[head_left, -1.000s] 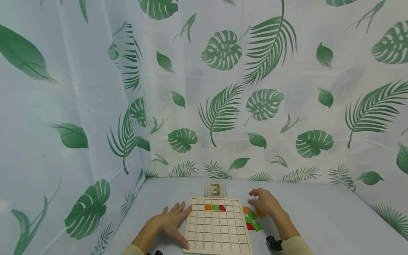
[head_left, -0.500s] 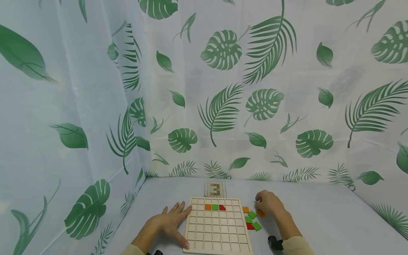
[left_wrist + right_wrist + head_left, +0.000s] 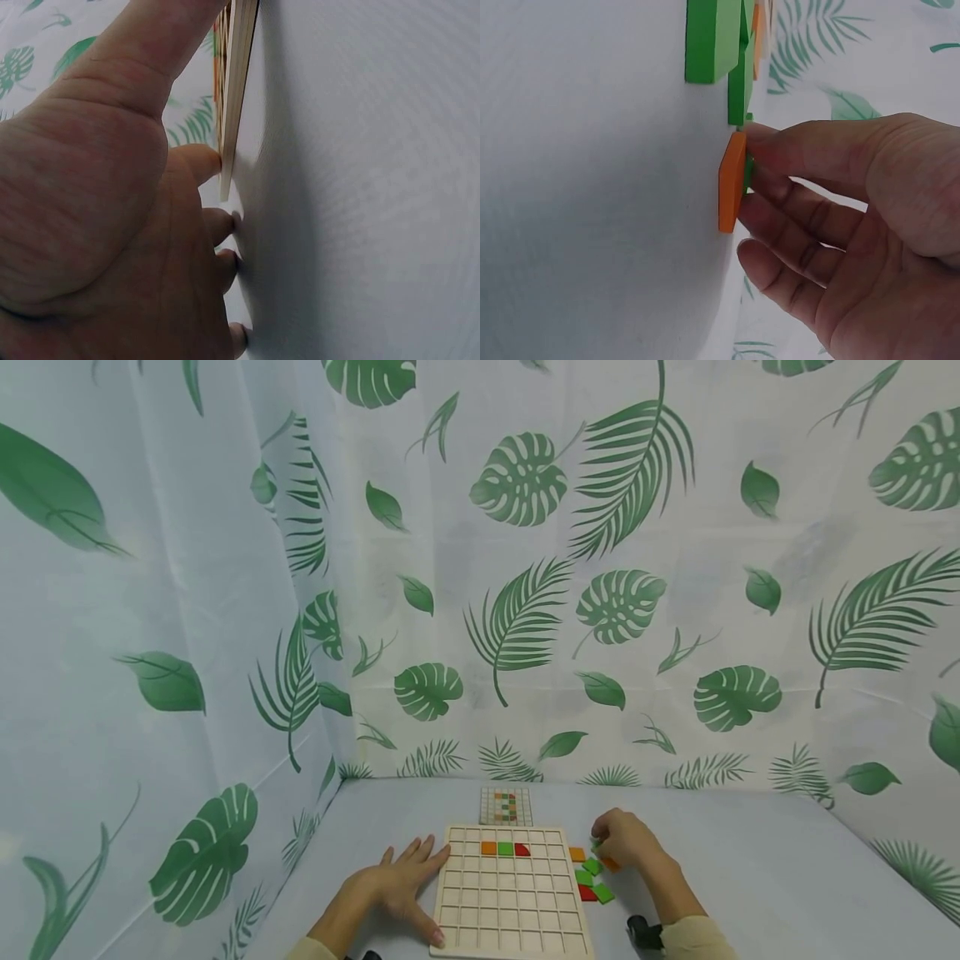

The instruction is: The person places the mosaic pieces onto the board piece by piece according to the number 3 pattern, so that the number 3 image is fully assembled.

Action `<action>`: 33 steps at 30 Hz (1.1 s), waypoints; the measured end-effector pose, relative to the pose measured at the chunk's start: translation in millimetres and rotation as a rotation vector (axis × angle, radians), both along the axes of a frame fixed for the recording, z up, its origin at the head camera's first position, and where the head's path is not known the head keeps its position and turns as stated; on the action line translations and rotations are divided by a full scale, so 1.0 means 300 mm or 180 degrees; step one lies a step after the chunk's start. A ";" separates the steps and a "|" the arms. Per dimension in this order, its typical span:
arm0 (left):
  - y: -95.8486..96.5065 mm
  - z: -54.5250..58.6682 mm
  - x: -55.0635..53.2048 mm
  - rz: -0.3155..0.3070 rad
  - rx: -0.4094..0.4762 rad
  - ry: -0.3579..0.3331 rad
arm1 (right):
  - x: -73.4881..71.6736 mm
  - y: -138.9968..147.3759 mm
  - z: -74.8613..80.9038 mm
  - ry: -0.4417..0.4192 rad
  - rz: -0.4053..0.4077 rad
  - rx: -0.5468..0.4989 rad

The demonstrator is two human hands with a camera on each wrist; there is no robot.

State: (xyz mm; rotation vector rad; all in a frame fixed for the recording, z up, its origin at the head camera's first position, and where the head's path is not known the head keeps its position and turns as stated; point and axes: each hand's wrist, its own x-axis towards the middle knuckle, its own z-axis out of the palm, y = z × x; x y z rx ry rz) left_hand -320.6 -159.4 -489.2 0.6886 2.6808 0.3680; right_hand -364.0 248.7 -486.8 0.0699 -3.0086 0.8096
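Note:
A wooden grid board [image 3: 510, 897] lies in front of me, with an orange tile [image 3: 489, 848], a green square and a red tile in one row near its far edge. My left hand [image 3: 401, 883] is spread at the board's left side, thumb and index finger at its edge, other fingertips on the table. To the board's right, my right hand [image 3: 628, 840] pinches a green tile [image 3: 748, 174] between thumb and fingers. Another orange tile [image 3: 732, 184] lies right in front of those fingers in the right wrist view and partly hides the green one.
Loose tiles lie along the board's right edge: an orange one [image 3: 577, 855], several green ones [image 3: 602, 893] and a red one [image 3: 587, 892]. Behind the board is a small pattern card [image 3: 506, 807]. A leaf-print curtain [image 3: 525, 610] closes off the back and left.
The right hand first drew back rightward with its fingers closing together, then came slightly left, and a green tile now shows at its fingertips. The left hand and the board have stayed put.

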 end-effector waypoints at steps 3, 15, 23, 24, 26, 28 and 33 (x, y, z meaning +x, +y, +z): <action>-0.002 -0.005 -0.001 0.0005 0.0016 -0.0011 | 0.000 -0.007 -0.002 0.0004 0.0046 0.0022; -0.003 -0.011 0.000 -0.0011 0.0021 -0.0005 | -0.003 -0.006 -0.009 0.0090 0.0097 -0.0110; -0.005 -0.005 0.001 0.0003 0.0013 -0.0021 | -0.008 -0.011 -0.011 0.0084 0.0065 -0.0070; -0.005 -0.006 0.001 0.0002 0.0010 -0.0019 | -0.010 -0.010 -0.014 0.0094 0.0067 -0.0085; -0.005 -0.006 0.002 -0.0001 0.0007 -0.0013 | -0.012 -0.009 -0.015 0.0109 0.0082 -0.0111; -0.004 -0.006 0.001 -0.0002 0.0000 -0.0008 | -0.012 -0.009 -0.016 0.0143 0.0109 -0.0159; -0.002 -0.003 0.003 0.0020 -0.0002 -0.0011 | -0.008 -0.017 -0.011 0.0259 0.0187 -0.0335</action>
